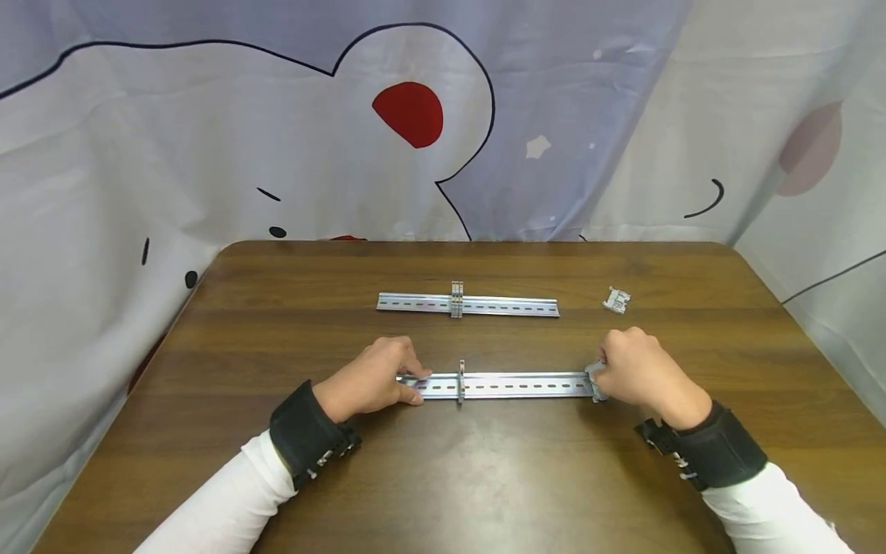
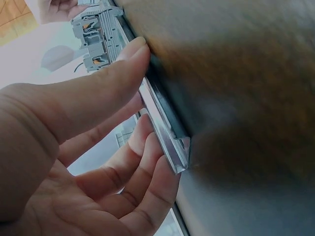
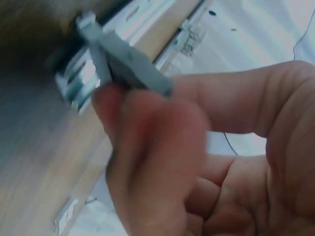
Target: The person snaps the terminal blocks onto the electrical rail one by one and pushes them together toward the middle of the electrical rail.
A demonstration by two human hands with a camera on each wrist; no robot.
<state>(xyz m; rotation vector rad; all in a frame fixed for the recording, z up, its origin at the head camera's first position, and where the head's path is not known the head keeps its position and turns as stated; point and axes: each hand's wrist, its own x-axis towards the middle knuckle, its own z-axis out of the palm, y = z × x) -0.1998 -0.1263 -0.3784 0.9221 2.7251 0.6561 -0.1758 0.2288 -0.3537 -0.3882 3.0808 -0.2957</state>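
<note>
A slotted metal DIN rail (image 1: 522,385) lies across the table in front of me. My left hand (image 1: 377,375) grips its left end, thumb on the near edge and fingers on the far edge; the rail's cut end (image 2: 181,164) pokes out past the fingers in the left wrist view. Left of the rail's middle stands a thin grey terminal block (image 1: 461,382), its side showing larger in the left wrist view. At the right end, my right hand (image 1: 638,368) pinches another grey terminal block (image 3: 130,61), which overlaps the rail end; the curled fingers hide part of it.
Farther back lies a second DIN rail (image 1: 508,306) with several terminal blocks (image 1: 457,300) clustered near its middle. A loose light-grey block (image 1: 616,300) rests to its right. Behind the wooden table (image 1: 298,285) hangs a printed curtain (image 1: 277,138).
</note>
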